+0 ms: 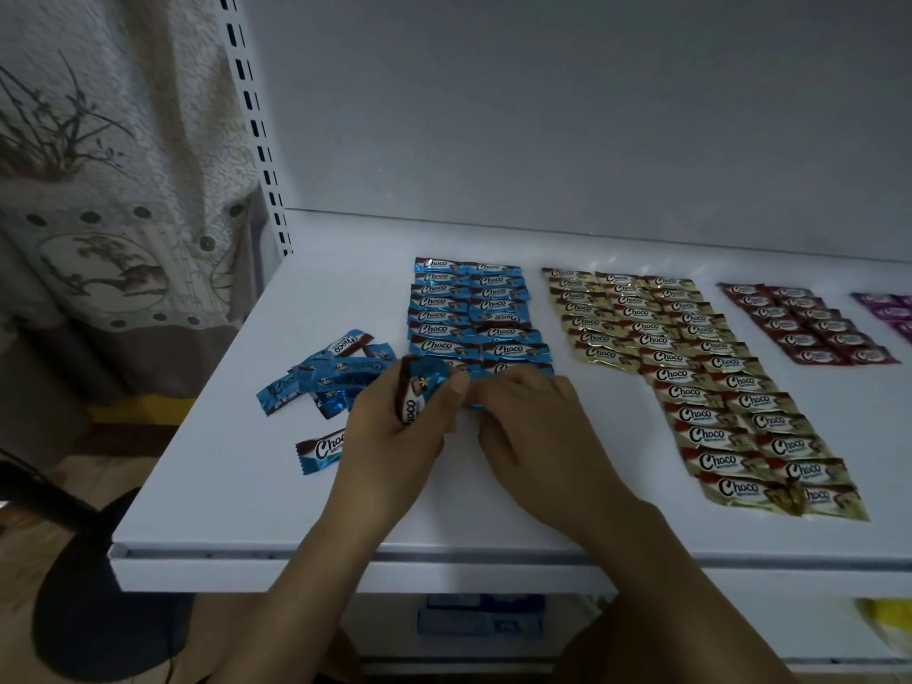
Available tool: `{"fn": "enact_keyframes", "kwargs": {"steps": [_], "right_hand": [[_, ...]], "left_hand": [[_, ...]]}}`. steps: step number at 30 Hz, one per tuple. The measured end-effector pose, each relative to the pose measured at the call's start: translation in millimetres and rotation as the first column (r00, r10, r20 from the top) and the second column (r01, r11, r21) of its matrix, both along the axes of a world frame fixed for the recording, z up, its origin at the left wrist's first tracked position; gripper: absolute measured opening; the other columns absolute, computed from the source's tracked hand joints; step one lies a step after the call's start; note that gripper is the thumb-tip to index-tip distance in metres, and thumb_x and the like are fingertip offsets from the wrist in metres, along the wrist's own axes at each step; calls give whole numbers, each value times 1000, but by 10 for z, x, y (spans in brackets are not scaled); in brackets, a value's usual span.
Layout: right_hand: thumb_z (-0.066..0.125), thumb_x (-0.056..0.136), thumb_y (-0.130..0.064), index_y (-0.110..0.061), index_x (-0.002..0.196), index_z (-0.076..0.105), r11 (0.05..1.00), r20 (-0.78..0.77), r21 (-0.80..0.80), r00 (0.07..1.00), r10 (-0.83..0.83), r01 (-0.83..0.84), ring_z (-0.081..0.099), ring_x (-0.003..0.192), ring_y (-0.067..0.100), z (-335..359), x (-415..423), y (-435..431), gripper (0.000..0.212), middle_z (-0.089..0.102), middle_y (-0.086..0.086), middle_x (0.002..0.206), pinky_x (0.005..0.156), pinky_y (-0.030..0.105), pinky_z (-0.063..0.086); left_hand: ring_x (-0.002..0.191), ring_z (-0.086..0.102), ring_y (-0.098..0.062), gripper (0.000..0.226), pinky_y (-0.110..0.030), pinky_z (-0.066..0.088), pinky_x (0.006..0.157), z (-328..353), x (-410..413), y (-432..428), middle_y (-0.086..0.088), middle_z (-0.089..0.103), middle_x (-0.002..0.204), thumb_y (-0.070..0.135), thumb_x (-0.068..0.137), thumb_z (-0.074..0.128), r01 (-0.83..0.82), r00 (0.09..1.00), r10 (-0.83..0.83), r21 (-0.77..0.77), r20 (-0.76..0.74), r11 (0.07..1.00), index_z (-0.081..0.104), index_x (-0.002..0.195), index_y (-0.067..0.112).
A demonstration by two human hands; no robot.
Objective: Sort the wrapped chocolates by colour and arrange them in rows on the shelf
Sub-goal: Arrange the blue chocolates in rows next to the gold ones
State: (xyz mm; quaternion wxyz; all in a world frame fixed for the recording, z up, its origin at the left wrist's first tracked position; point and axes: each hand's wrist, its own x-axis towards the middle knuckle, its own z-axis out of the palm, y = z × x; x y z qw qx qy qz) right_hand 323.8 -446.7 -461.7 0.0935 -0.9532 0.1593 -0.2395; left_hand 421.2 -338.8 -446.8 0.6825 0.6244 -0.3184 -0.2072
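On the white shelf [296, 510] lie sorted rows of wrapped chocolates: blue rows [469, 313], gold rows [691, 367], red rows [809, 323] and purple ones [888, 308] at the right edge. A loose pile of blue chocolates [325, 377] lies left of the blue rows, with a single blue chocolate [321, 449] nearer me. My left hand [395, 436] grips a blue chocolate [419, 392] upright between fingers and thumb. My right hand [533, 422] rests at the near end of the blue rows, its fingertips on a blue wrapper that is mostly hidden.
The shelf's back panel [543, 116] rises behind the rows. A slotted upright [256, 130] stands at the left, with a patterned curtain [108, 165] beyond it. A lower shelf holds blue boxes [478, 619]. A dark round object [98, 585] sits at lower left.
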Motion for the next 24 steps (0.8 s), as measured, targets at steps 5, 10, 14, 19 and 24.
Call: {"fn": "enact_keyframes", "kwargs": {"steps": [5, 10, 14, 19, 24], "right_hand": [[39, 91, -32, -23, 112, 64, 952, 294, 305, 953, -75, -19, 60, 99, 6, 107, -45, 23, 34, 66, -11, 104, 82, 27, 49], [63, 81, -36, -26, 101, 67, 817, 403, 514, 914, 38, -261, 60, 98, 0, 297, -77, 137, 22, 66, -16, 101, 78, 7, 41], [64, 88, -14, -18, 80, 65, 595, 423, 769, 884, -198, -235, 62, 74, -1, 344, -84, 96, 8, 68, -9, 78, 62, 11, 47], [59, 91, -14, -13, 85, 64, 471, 352, 869, 860, -368, -154, 61, 59, 4, 334, -161, 78, 8, 70, -2, 71, 51, 15, 43], [63, 86, -10, -13, 94, 63, 435, 401, 871, 842, -360, -229, 66, 64, 5, 370, -153, 184, 9, 72, -4, 74, 54, 13, 46]], "left_hand": [[49, 54, 3, 7, -8, 39, 47, 10, -10, 5, 19, 61, 57, 21, 87, 64, 10, 996, -15, 53, 84, 999, 60, 86, 27], [60, 60, 5, 28, -9, 43, 52, -54, -1, 16, 21, 61, 70, 16, 86, 67, 50, 934, -113, 190, 338, 981, 55, 89, 42], [56, 59, -1, 20, -13, 43, 46, -12, -10, 20, 17, 65, 70, 44, 73, 67, 113, 948, -159, 175, 276, 978, 59, 88, 35], [40, 49, -6, 28, -16, 39, 38, 81, -8, 39, 6, 67, 62, 44, 71, 58, 57, 996, -57, -7, -62, 998, 64, 81, 19], [41, 52, -6, 4, -17, 44, 40, 41, 4, 39, 11, 69, 68, 25, 77, 68, 98, 992, -100, 27, 75, 995, 67, 80, 23]]}}
